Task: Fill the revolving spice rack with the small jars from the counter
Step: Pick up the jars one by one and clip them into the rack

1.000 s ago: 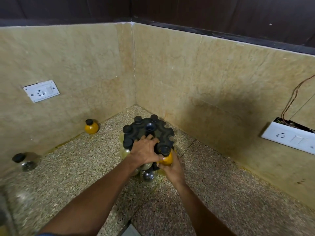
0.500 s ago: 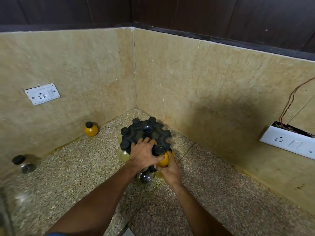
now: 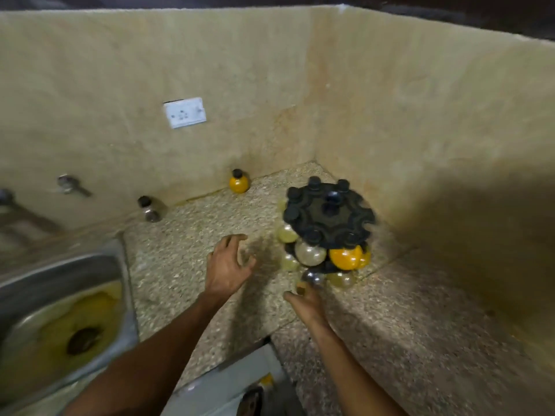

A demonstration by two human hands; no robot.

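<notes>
The black revolving spice rack [image 3: 329, 214] stands in the counter's corner, with several black-capped jars hanging in its slots. An orange-filled jar [image 3: 345, 257] sits in a front slot beside a clear jar [image 3: 309, 253]. My left hand [image 3: 228, 267] hovers open over the counter, left of the rack and apart from it. My right hand [image 3: 303, 298] is just below the rack's base, fingers loose, holding nothing. Two loose jars stand by the back wall: an orange one [image 3: 239, 182] and a clear one [image 3: 150, 209].
A steel sink [image 3: 60, 310] with a yellow stain fills the lower left. A white socket [image 3: 184, 112] is on the back wall, with taps [image 3: 70, 184] to its left. The speckled counter [image 3: 405, 340] runs right along the side wall.
Both hands have come off the rack; the orange jar stays in its slot. My left hand has drawn back to the left. The view has swung left, showing the sink.
</notes>
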